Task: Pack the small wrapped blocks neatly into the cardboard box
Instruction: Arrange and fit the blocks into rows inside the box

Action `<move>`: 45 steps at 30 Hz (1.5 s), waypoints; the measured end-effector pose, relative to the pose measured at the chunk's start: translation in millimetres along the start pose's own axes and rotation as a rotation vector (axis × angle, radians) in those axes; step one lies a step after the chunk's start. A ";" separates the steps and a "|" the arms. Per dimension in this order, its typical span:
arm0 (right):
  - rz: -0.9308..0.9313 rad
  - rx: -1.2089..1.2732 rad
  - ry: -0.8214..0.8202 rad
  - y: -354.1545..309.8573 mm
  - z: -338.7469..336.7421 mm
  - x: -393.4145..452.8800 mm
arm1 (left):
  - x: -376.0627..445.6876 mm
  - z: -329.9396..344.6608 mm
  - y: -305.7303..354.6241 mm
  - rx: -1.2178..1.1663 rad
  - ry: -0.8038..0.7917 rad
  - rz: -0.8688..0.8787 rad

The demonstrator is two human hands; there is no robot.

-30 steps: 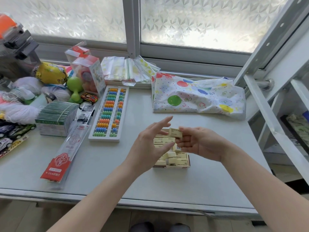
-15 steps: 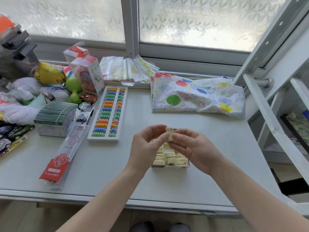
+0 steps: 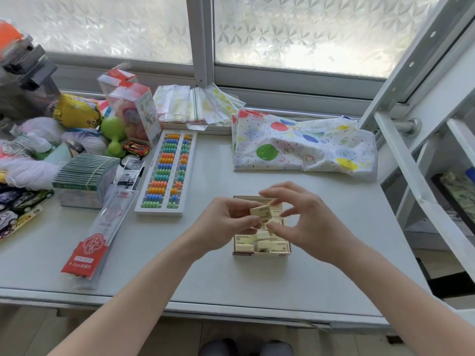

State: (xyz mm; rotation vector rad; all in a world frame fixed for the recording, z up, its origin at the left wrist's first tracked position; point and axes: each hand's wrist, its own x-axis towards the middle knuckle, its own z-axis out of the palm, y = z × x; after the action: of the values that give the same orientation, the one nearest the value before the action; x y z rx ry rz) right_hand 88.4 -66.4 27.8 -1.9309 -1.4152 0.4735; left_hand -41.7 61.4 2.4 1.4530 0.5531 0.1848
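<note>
A small cardboard box sits on the grey table in front of me, holding several cream wrapped blocks, some lying askew. Above the box, my left hand pinches one cream wrapped block between thumb and fingers. My right hand hovers just right of that block with its fingers spread and curled; it grips nothing that I can see. Both hands hide much of the box's inside.
A colourful abacus lies left of the box, with a red-and-clear ruler packet nearer the front edge. A balloon-print bag lies behind. Toys and card packs crowd the left; a white metal frame stands right.
The hands have come down closer to the box. The block went from being held between both hands to the left hand alone, and the right hand's fingers spread apart.
</note>
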 end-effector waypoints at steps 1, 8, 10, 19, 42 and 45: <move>-0.086 -0.098 -0.057 -0.2 -0.8 3.0 | 1.1 -0.8 1.8 0.003 -0.040 -0.020; 0.096 -0.160 -0.032 15.0 6.9 29.6 | 4.4 -8.2 -5.3 0.749 0.280 0.178; 0.178 -0.121 -0.072 20.4 16.0 34.9 | 1.6 -6.2 -10.6 0.995 0.220 0.214; 0.287 -0.284 -0.319 13.4 22.4 43.4 | 5.7 -0.5 -17.6 1.205 0.202 0.168; 0.244 -0.411 -0.343 16.5 21.3 42.1 | 21.0 -5.1 -19.5 1.280 0.088 0.287; 0.267 -0.385 -0.305 19.8 3.0 42.7 | 23.4 -6.4 -19.0 1.308 0.085 0.288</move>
State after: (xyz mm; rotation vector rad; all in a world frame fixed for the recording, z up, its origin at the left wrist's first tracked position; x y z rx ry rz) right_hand 114.5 -29.0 16.1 -2.4598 -1.5285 0.6831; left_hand -28.5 75.0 -21.8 2.8128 0.5380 0.1002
